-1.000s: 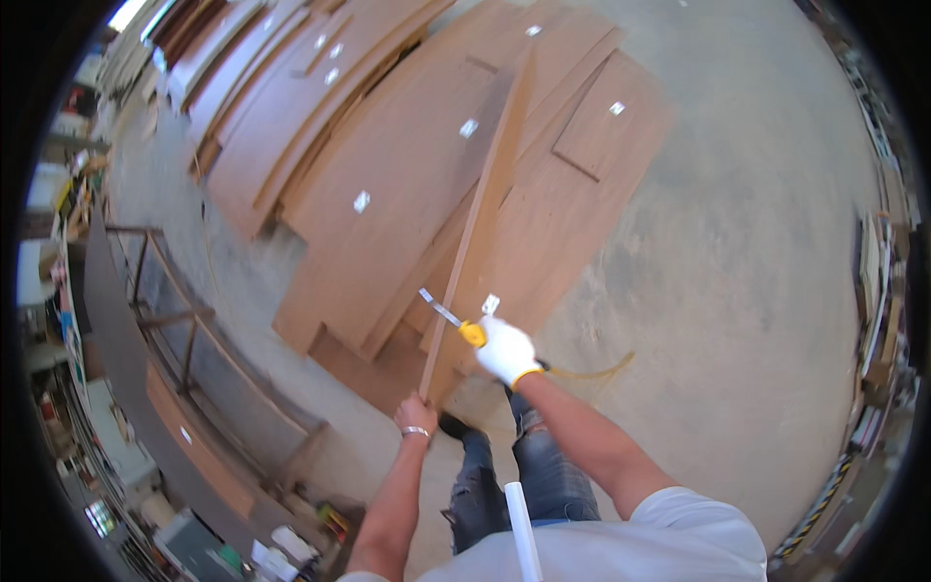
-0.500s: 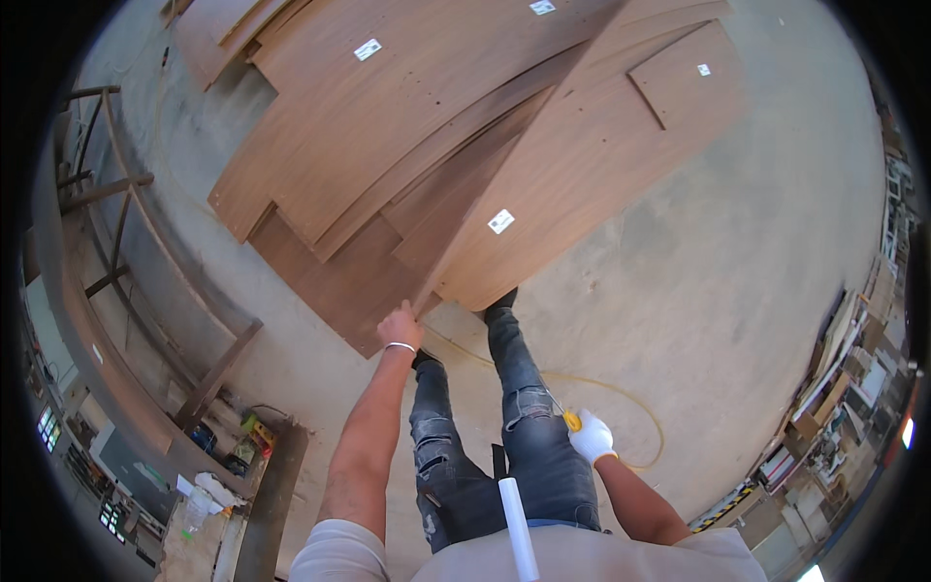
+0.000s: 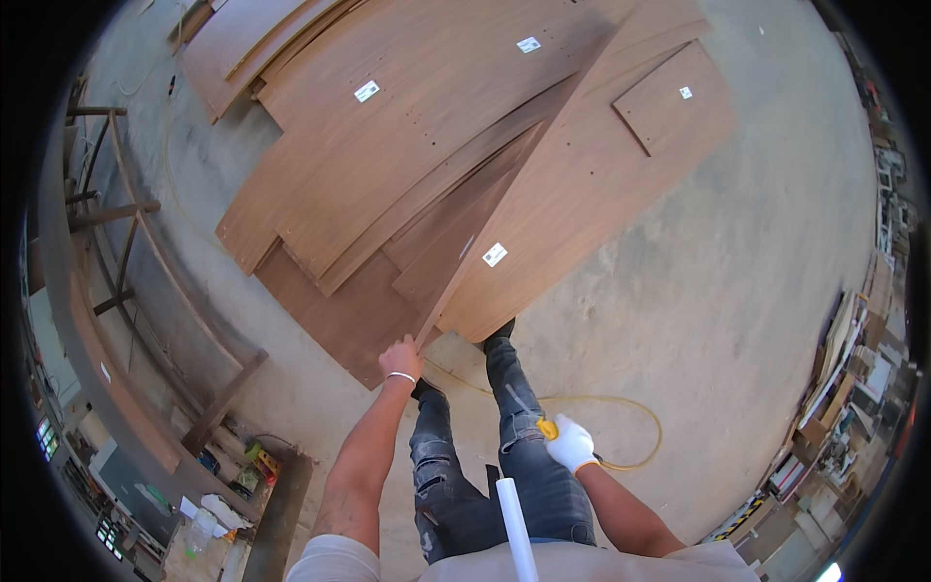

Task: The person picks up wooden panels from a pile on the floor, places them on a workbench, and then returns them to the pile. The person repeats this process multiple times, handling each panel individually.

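Note:
My bare left hand, with a white band at the wrist, is closed on the near end of a long brown wood panel. This panel stands tilted on edge, running away to the upper right. In front of my right thigh, my right hand, in a white glove, grips a yellow air blow gun. Its thin nozzle points up and to the left. A yellow hose loops over the floor from near that hand. Several flat panels with white labels lie stacked to the left of the tilted one.
To the left stands a curved wooden frame with crossbars. A bench with clutter is at the lower left. Offcuts and boards are piled along the right side. A small panel piece lies on a larger panel at the far right.
The whole view has shifted, so the panels appear lower. My right hand has moved slightly left with the blow gun. My left hand keeps its hold on the panel.

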`<state>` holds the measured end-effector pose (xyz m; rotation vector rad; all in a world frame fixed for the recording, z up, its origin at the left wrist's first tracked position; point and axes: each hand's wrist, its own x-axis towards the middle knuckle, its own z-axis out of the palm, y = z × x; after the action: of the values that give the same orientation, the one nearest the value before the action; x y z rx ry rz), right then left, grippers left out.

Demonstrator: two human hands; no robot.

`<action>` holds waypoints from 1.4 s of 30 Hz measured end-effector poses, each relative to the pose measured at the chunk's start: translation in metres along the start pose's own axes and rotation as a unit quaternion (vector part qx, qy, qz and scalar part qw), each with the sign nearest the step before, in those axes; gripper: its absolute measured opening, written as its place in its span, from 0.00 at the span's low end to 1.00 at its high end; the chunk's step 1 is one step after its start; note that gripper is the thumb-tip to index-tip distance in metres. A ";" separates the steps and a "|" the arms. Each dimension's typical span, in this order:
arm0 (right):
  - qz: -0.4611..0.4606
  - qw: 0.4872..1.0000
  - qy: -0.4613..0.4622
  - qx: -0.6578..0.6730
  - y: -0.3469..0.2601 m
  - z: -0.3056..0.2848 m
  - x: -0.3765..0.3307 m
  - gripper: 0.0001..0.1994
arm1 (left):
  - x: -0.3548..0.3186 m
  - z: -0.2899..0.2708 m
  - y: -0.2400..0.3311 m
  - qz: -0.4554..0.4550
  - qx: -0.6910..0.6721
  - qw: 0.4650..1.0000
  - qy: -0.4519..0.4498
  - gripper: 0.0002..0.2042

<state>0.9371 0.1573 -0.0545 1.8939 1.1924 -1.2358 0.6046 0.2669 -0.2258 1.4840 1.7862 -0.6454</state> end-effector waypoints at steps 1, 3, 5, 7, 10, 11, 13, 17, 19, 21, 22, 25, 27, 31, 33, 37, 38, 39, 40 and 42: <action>-0.013 1.000 -0.012 -0.007 0.000 0.003 -0.002 0.14 | 0.002 -0.003 0.003 -0.011 0.003 1.000 -0.007 0.14; -0.044 0.998 -0.038 -0.024 0.003 0.009 -0.003 0.13 | 0.006 -0.007 0.009 -0.038 0.006 0.999 -0.020 0.14; -0.062 0.997 -0.017 -0.030 0.011 0.016 -0.005 0.13 | 0.018 -0.013 0.025 -0.044 -0.010 0.999 -0.007 0.14; -0.069 0.997 -0.001 -0.026 0.011 0.013 -0.008 0.12 | 0.033 -0.022 0.045 -0.050 -0.030 0.998 0.014 0.14; -0.047 0.999 0.004 0.011 0.016 0.002 -0.012 0.13 | 0.060 -0.068 0.104 -0.040 -0.069 0.995 0.055 0.14; -0.040 0.999 0.007 0.018 0.018 -0.001 -0.012 0.14 | 0.073 -0.080 0.120 -0.038 -0.081 0.993 0.070 0.14; -0.017 0.999 0.015 0.043 0.023 -0.010 -0.013 0.15 | 0.096 -0.106 0.153 -0.026 -0.088 0.991 0.097 0.15; 0.001 0.996 0.035 0.081 0.037 -0.027 -0.006 0.16 | 0.140 -0.151 0.212 -0.027 -0.082 0.988 0.131 0.14; 0.005 0.994 0.037 0.104 0.044 -0.033 -0.001 0.16 | 0.152 -0.167 0.237 -0.046 -0.093 0.987 0.126 0.14; 0.000 0.992 0.043 0.122 0.051 -0.039 0.005 0.16 | 0.163 -0.167 0.244 -0.025 -0.123 0.981 0.150 0.14; -0.001 0.992 0.040 0.122 0.056 -0.042 0.009 0.16 | 0.165 -0.163 0.244 -0.010 -0.129 0.979 0.156 0.14; -0.028 0.992 0.024 0.120 0.053 -0.062 0.024 0.15 | 0.174 -0.153 0.216 0.040 -0.135 0.972 0.191 0.16; -0.052 0.992 0.007 0.116 0.055 -0.080 0.029 0.15 | 0.170 -0.152 0.202 0.064 -0.137 0.970 0.189 0.17; -0.050 0.997 0.058 0.024 0.064 -0.128 0.055 0.18 | 0.133 -0.151 0.162 0.084 -0.182 0.961 0.190 0.17; -0.016 0.992 0.118 0.051 0.064 -0.170 0.074 0.18 | 0.101 -0.154 0.134 0.083 -0.156 0.963 0.203 0.17; 0.088 0.919 0.315 0.220 0.067 -0.265 0.109 0.20 | 0.015 -0.163 0.093 0.056 -0.151 0.969 0.187 0.17; 0.089 0.895 0.321 0.296 0.074 -0.287 0.119 0.20 | -0.007 -0.168 0.086 0.047 -0.143 0.972 0.183 0.17; 0.089 0.867 0.323 0.368 0.076 -0.306 0.126 0.20 | -0.027 -0.170 0.077 0.036 -0.137 0.974 0.178 0.17; 0.081 0.861 0.324 0.384 0.059 -0.334 0.117 0.20 | -0.047 -0.164 0.061 0.022 -0.138 0.974 0.179 0.17; 0.066 0.852 0.365 0.370 0.042 -0.363 0.105 0.19 | -0.080 -0.157 0.042 0.007 -0.153 0.973 0.175 0.17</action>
<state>1.1383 0.4758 -0.0039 3.1640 0.9314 -0.9795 0.6195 0.3449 -0.0632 1.4561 2.0284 -0.0901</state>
